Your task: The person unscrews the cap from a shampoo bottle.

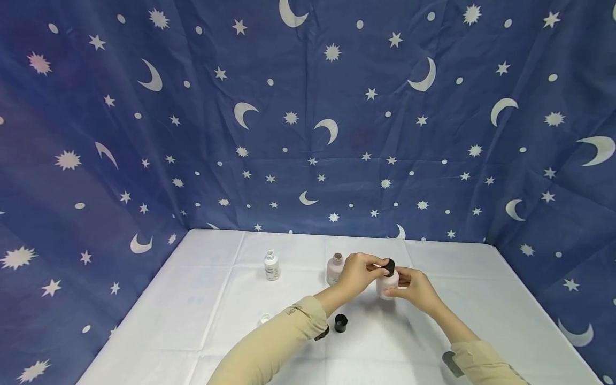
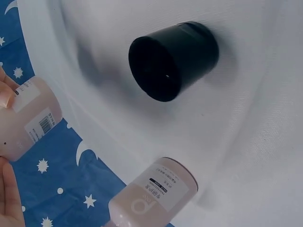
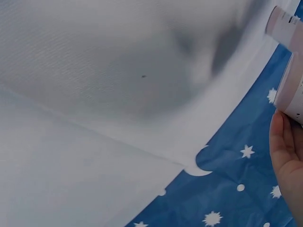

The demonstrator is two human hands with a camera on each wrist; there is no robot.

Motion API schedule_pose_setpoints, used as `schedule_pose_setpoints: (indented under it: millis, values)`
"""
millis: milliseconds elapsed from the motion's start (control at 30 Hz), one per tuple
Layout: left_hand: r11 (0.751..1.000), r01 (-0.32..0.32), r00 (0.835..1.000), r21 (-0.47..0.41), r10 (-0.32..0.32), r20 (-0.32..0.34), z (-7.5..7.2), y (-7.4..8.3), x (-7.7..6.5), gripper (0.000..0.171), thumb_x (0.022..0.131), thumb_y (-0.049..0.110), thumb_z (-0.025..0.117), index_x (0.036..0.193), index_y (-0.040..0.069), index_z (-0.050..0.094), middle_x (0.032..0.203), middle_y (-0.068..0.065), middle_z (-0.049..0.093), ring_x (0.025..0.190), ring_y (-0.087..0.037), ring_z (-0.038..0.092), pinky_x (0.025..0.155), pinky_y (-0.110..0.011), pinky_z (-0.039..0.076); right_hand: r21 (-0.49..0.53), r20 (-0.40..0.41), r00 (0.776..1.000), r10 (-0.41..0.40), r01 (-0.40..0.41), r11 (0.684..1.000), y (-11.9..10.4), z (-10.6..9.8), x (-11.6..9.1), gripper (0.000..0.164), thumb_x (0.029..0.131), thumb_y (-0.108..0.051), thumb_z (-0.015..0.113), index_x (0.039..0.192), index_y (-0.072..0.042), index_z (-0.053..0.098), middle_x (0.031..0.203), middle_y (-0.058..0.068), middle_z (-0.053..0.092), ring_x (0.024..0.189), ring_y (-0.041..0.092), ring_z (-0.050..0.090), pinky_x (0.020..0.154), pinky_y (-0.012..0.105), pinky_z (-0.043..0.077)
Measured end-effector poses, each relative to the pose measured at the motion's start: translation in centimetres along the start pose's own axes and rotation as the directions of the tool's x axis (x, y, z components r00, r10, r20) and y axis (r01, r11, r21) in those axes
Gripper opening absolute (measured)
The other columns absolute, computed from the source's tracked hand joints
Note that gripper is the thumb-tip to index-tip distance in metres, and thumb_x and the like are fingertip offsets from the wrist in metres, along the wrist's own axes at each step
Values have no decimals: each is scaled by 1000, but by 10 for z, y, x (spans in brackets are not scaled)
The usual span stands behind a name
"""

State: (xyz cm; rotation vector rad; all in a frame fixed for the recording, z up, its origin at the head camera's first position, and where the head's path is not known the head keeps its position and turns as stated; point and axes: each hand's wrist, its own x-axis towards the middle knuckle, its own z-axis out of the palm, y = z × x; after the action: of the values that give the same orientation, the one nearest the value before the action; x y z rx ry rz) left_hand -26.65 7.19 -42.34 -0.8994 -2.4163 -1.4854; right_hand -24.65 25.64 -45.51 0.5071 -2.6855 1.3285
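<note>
A pale pink bottle (image 1: 386, 289) is held a little above the table by my right hand (image 1: 420, 291), its fingers and thumb around the sides. At its top, the left hand (image 1: 357, 275) pinches a black cap (image 1: 389, 266) between thumb and fingers. Whether that cap is threaded on cannot be told. In the left wrist view the held bottle (image 2: 35, 120) shows a label with a barcode. Behind the left hand stands a second pink bottle (image 1: 334, 270) without a cap. Another black cap (image 1: 340, 323) lies on the table near the left forearm, its hollow side showing.
A small white bottle (image 1: 271, 267), uncapped, stands upright at the left on the white-covered table (image 1: 231, 321). A small white cap (image 1: 265, 317) is partly hidden by the left sleeve. Blue cloth (image 1: 308, 107) with moons and stars hangs behind and at both sides.
</note>
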Motion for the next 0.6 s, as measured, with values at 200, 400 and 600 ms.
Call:
schedule_pose_setpoints:
  millis: [200,400,600]
  values:
    - [1000,-11,1000,-16,11,-25,-16,2,-9,21,80,11,72,97,1,73,102,-9,72,83,-17,72,89,-22,51,0,25,1000,-14,14,1000,-17,4,1,55,74,-16,80,116,13,59,105,24,68,84,25,69,72,27,58]
    - [998,-51,998,25,52,-43,-33,6,-19,20,80,15,73,97,5,74,100,-6,73,78,-15,72,81,-18,51,17,47,998,-44,43,999,-31,9,4,52,74,-17,80,114,11,61,106,23,67,88,28,68,77,39,57]
    - [996,-69,997,-53,66,-49,-48,9,-27,23,80,13,73,100,2,73,100,-11,72,78,-18,71,67,-10,52,5,56,993,-107,107,994,-43,13,5,53,74,-17,79,115,9,60,109,21,67,92,25,67,79,35,57]
